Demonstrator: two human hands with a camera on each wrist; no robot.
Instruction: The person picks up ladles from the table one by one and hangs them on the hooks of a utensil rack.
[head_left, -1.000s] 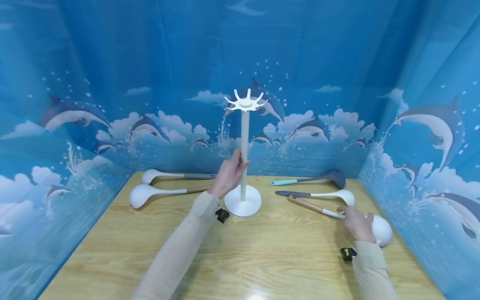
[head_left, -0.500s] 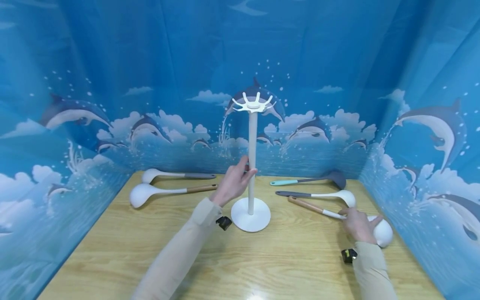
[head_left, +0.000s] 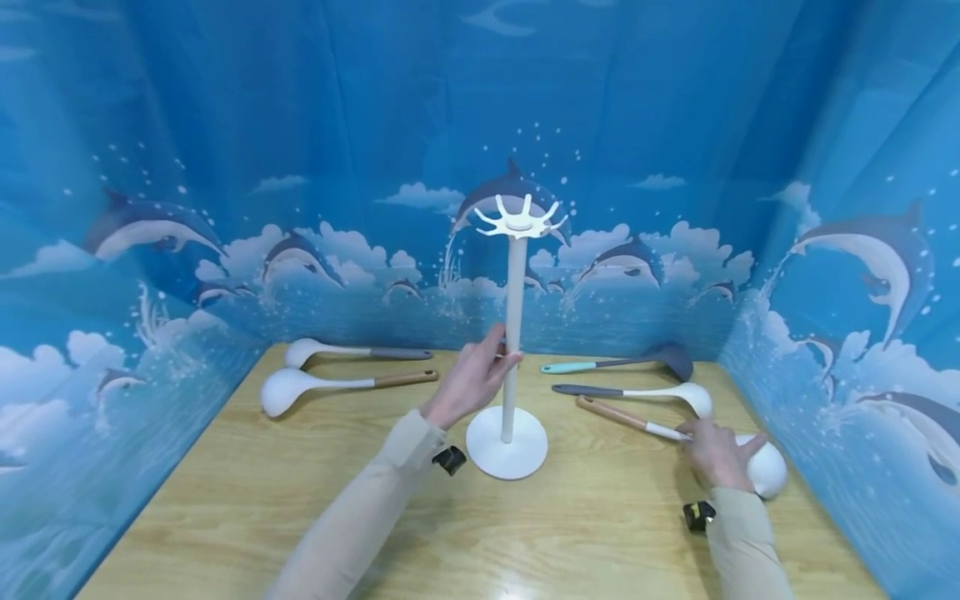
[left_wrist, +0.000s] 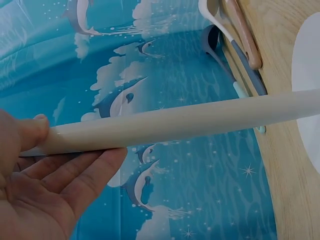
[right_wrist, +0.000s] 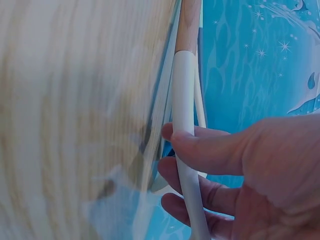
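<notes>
L hand (head_left: 472,379) pinches stand pole (head_left: 515,292) midway, R hand (head_left: 718,454) pinches ladle (right_wrist: 184,90) nr bowl (head_left: 768,469).

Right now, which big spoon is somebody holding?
The brown-handled ladle on the right: the right fingers pinch it. Nobody holds the other brown-handled one, on the left, the two grey-handled ones or the mint-handled one.

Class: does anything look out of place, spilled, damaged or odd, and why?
Nothing looks spilled or damaged. One mild oddity: the right-side wooden-handled ladle, pinched by the right hand, runs at a slant, while the turquoise-handled ladle and grey-handled ladle behind it lie roughly along the back edge of the table.
</notes>
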